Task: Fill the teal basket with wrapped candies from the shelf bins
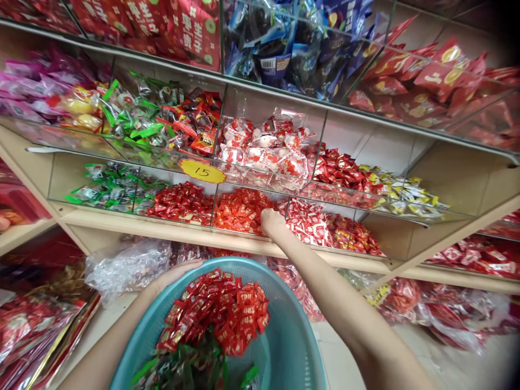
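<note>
My left hand (pixel 175 274) grips the far left rim of a teal plastic basket (pixel 298 325), its fingers lying along the edge. In the basket are a heap of red wrapped candies (pixel 219 309) and, nearer me, dark candies with green wrapper ends (pixel 190 363). My right hand (pixel 273 221) is stretched out over the front of the lowest shelf, closed, at the right side of a bin of orange-red wrapped candies (pixel 239 208). Its fingertips are hidden, so what they hold cannot be made out.
Clear dividers split the shelves into bins of wrapped sweets. Beside the right hand is a bin of red-and-white candies (pixel 309 222). A yellow price tag (pixel 202 171) reads 15. A wooden shelf edge (pixel 162 233) runs behind the basket, with plastic bags (pixel 130 265) below.
</note>
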The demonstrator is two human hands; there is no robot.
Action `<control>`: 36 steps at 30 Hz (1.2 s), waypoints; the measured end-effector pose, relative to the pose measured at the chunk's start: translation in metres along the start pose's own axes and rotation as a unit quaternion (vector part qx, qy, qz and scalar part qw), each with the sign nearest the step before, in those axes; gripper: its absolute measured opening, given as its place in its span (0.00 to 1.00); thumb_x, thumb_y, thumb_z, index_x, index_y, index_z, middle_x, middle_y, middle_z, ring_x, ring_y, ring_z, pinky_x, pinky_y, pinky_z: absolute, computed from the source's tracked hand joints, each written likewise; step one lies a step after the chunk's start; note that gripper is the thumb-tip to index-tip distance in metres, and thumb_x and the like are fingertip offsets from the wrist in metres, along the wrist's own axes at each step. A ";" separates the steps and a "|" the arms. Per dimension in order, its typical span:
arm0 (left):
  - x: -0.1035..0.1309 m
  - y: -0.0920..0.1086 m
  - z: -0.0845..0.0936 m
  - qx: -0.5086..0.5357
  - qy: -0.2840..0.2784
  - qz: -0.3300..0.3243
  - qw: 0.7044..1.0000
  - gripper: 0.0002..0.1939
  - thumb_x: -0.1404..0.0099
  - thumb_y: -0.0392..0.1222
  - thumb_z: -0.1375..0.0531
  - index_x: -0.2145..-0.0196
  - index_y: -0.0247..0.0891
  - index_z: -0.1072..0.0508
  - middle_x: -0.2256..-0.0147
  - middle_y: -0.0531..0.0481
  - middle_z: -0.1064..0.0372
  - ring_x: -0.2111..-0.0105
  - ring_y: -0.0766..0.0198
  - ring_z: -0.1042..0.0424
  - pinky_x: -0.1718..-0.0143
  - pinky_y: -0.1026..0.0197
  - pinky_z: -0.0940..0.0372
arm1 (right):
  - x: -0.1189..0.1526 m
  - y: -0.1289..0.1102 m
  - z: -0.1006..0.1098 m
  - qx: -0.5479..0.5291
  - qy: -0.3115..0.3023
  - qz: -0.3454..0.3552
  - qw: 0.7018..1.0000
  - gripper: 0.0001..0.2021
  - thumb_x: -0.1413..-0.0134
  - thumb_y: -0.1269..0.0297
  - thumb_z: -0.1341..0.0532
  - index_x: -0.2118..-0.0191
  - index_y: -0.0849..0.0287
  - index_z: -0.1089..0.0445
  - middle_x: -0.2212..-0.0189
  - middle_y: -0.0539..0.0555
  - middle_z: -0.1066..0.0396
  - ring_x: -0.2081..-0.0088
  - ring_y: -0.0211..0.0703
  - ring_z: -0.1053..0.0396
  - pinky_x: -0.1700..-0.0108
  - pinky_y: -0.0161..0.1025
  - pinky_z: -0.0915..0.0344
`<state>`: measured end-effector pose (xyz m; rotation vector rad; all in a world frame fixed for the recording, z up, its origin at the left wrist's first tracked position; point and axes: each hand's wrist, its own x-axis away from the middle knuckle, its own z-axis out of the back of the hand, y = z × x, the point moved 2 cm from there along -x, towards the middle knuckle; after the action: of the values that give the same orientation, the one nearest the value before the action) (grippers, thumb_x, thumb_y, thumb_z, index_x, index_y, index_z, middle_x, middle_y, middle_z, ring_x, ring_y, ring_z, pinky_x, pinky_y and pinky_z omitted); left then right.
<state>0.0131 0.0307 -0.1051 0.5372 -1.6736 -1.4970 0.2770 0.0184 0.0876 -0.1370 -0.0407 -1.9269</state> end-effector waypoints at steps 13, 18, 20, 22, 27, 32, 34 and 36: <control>0.005 0.007 -0.006 0.034 -0.002 0.003 0.999 0.21 0.45 0.48 0.39 0.55 0.35 0.26 0.47 0.49 0.33 0.42 0.55 0.41 0.39 0.55 0.50 | 0.117 0.036 -0.031 0.008 -0.035 0.342 0.939 0.06 0.50 0.70 0.43 0.64 0.59 0.36 0.70 0.53 0.27 0.69 0.40 0.30 0.72 0.33 0.44; 0.004 0.003 -0.003 0.011 0.025 0.010 1.000 0.23 0.46 0.48 0.39 0.54 0.35 0.27 0.45 0.50 0.36 0.40 0.55 0.45 0.38 0.55 0.52 | 0.138 0.036 -0.099 0.077 -0.073 0.420 0.901 0.08 0.48 0.71 0.45 0.60 0.60 0.36 0.66 0.54 0.27 0.69 0.41 0.29 0.74 0.35 0.45; 0.003 0.001 -0.001 0.011 0.034 0.015 0.999 0.23 0.46 0.49 0.39 0.54 0.36 0.27 0.44 0.49 0.37 0.40 0.54 0.46 0.39 0.55 0.52 | 0.141 0.034 -0.113 0.101 -0.063 0.442 0.889 0.08 0.46 0.71 0.46 0.60 0.59 0.36 0.66 0.54 0.27 0.68 0.41 0.29 0.73 0.35 0.43; 0.003 0.000 0.000 0.011 0.041 0.017 0.999 0.24 0.46 0.49 0.39 0.54 0.35 0.27 0.44 0.48 0.37 0.39 0.54 0.47 0.39 0.55 0.52 | 0.141 0.031 -0.121 0.118 -0.046 0.454 0.882 0.07 0.43 0.72 0.48 0.60 0.59 0.36 0.67 0.54 0.27 0.67 0.42 0.29 0.72 0.36 0.41; 0.005 0.002 -0.002 0.013 0.037 0.004 0.999 0.23 0.46 0.49 0.38 0.54 0.36 0.27 0.46 0.48 0.34 0.41 0.54 0.43 0.39 0.56 0.52 | 0.140 0.026 -0.136 0.136 -0.021 0.474 0.870 0.07 0.43 0.72 0.47 0.60 0.59 0.36 0.68 0.54 0.27 0.68 0.41 0.29 0.70 0.36 0.39; 0.006 0.008 -0.007 0.021 0.010 -0.006 1.000 0.20 0.46 0.49 0.39 0.56 0.40 0.25 0.48 0.49 0.31 0.43 0.54 0.40 0.40 0.56 0.50 | 0.129 0.020 -0.111 0.088 0.006 0.474 0.876 0.08 0.42 0.60 0.44 0.61 0.59 0.36 0.66 0.54 0.29 0.68 0.42 0.30 0.70 0.36 0.40; 0.005 0.007 -0.007 0.011 -0.005 -0.008 1.000 0.20 0.46 0.50 0.39 0.56 0.41 0.24 0.48 0.49 0.31 0.43 0.54 0.39 0.40 0.57 0.50 | 0.114 0.015 -0.084 0.036 0.049 0.454 0.889 0.09 0.41 0.58 0.45 0.62 0.59 0.37 0.66 0.54 0.30 0.68 0.41 0.31 0.68 0.35 0.41; 0.002 0.005 -0.007 0.013 -0.022 -0.008 1.000 0.21 0.45 0.50 0.40 0.55 0.42 0.25 0.48 0.51 0.31 0.44 0.54 0.38 0.40 0.57 0.49 | 0.090 0.009 -0.055 -0.019 0.113 0.432 0.894 0.08 0.39 0.61 0.48 0.62 0.59 0.37 0.66 0.54 0.32 0.65 0.41 0.33 0.64 0.36 0.40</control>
<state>0.0183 0.0255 -0.0997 0.5353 -1.7277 -1.5106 0.2500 -0.0732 0.0434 0.0469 0.1870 -1.0373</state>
